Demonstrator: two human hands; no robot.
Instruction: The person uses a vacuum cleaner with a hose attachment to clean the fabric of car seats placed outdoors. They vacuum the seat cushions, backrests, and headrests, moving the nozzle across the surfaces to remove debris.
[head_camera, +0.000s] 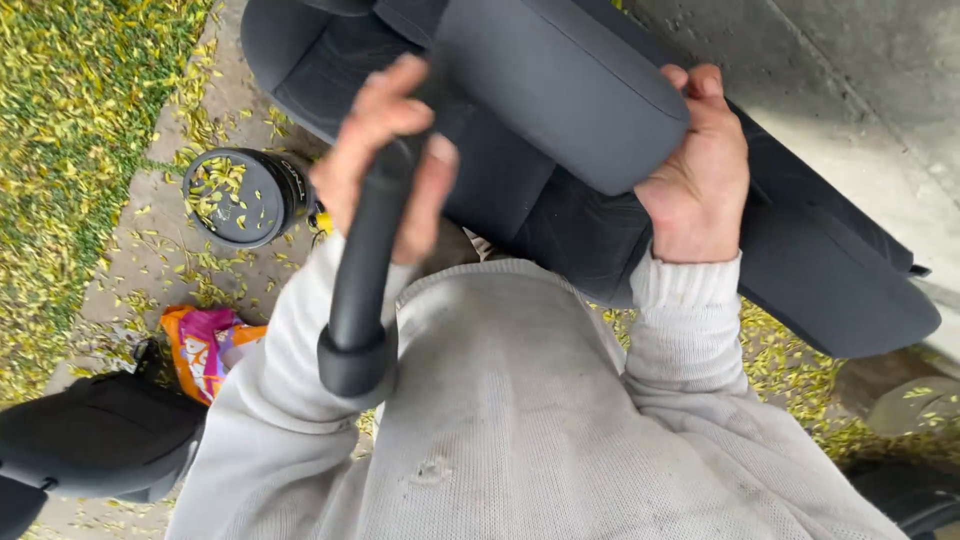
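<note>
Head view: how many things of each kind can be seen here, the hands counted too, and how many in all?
Hands: 2, left hand gripping the black hose, right hand on the dark car seat
Black hoses: 1
Dark car seats: 2, counting the second seat on the ground
Black round canister: 1
Orange and pink bag: 1
Total: 7

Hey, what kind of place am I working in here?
Probably outdoors, at a paved spot beside grass: small yellow leaves litter the grass and pavement, a grey car seat lies on the ground, and a concrete surface runs alongside.
</note>
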